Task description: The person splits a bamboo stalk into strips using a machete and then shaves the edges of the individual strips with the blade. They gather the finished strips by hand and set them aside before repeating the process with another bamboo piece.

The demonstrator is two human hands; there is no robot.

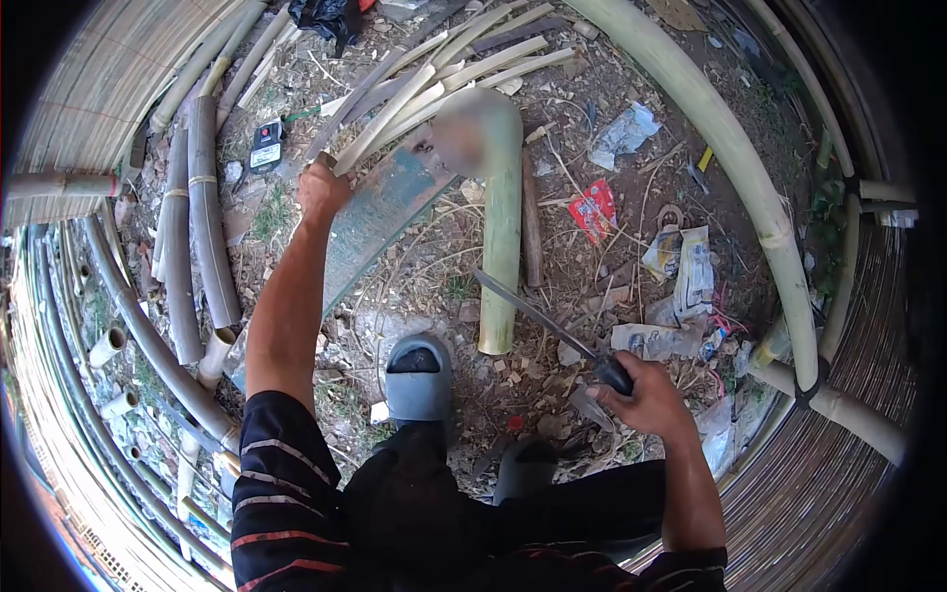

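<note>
My left hand point(324, 187) is closed around the near end of a split bamboo strip point(395, 104), which runs up and away to the right beside other pale strips. Below that hand, a worn green board point(380, 222) lies slanted on the ground. In my right hand point(646, 395) is the black handle of a long-bladed knife point(538, 314), its blade pointing up and left, toward the lower part of a green bamboo piece point(501, 247). A blurred patch hides the area where the strips, the board and the green bamboo's upper end come together.
Long bamboo poles point(205, 212) lie at the left, and a thick green pole point(730, 138) arches down the right side. Wood chips and plastic wrappers point(626, 135) litter the ground. A small black device point(266, 145) lies at the upper left. My sandalled foot point(418, 380) stands near the board.
</note>
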